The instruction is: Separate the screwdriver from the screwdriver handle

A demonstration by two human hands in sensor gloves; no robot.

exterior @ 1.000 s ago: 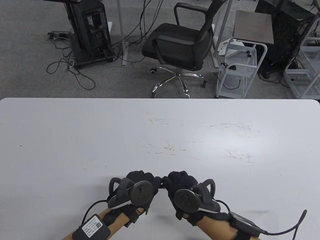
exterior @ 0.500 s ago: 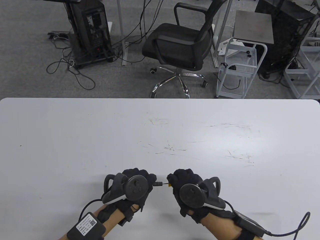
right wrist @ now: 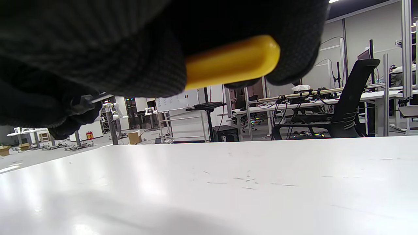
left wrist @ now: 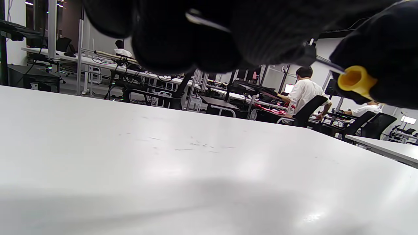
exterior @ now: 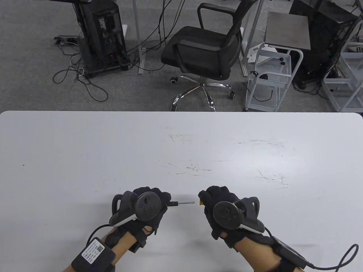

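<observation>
My left hand (exterior: 154,198) grips one end of the thin metal screwdriver shaft (exterior: 184,203), which points right over the white table (exterior: 181,147). My right hand (exterior: 217,197) grips the yellow screwdriver handle (exterior: 200,203); only its front end shows in the table view. A small gap separates the shaft tip from the handle. The left wrist view shows the shaft (left wrist: 328,64) and the handle's hollow yellow end (left wrist: 356,80) in my right hand. The right wrist view shows the handle (right wrist: 230,62) under my gloved fingers.
Both hands are near the table's front edge, at its middle. Beyond the far edge stand a black office chair (exterior: 204,48), a computer tower (exterior: 102,34) with cables, and a white trolley (exterior: 272,76).
My hands have moved apart, left going left and right going right. The shaft has slid out of the yellow handle and now shows at full length between them.
</observation>
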